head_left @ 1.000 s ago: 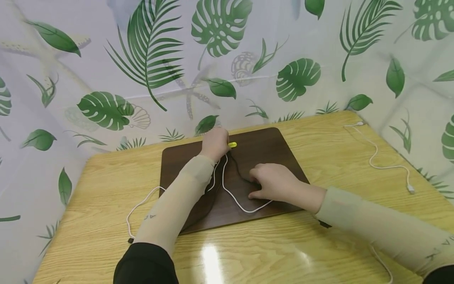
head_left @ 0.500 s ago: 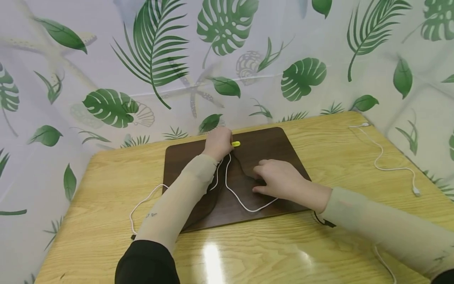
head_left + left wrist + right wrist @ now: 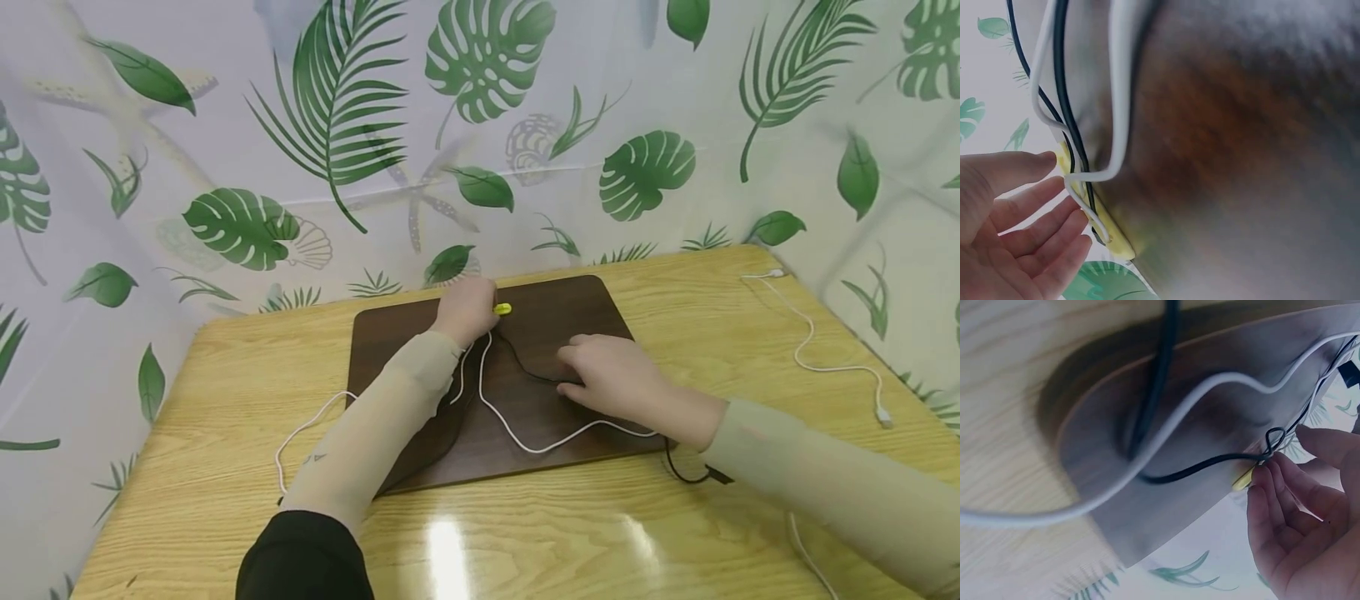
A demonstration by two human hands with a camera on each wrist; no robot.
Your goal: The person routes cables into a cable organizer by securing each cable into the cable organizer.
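Note:
My left hand [image 3: 465, 310] is at the far edge of a dark brown board [image 3: 562, 312]. In the left wrist view its thumb and fingertips hold a yellow cable clip [image 3: 1116, 240], with white and black cables passing across it. From the clip a white cable [image 3: 534, 451] curves over the board and runs under my right wrist. A black cable [image 3: 538, 379] leads from the clip towards my right hand [image 3: 615, 375]. That hand hovers over the board's right side, thumb and fingers apart. Its fingertips appear close to the black cable in the right wrist view; contact is unclear.
The board lies on a wooden table [image 3: 525, 533]. A separate white cable [image 3: 804, 343] with plugs at both ends lies at the right. Another white cable [image 3: 318, 415] loops at the left. A black plug [image 3: 720, 473] lies by the right wrist. A leaf-patterned backdrop [image 3: 555, 192] stands behind.
My right hand has shifted slightly to the right, showing more of the black and white cables. The left hand stays at the yellow clip. The head view has shifted a little.

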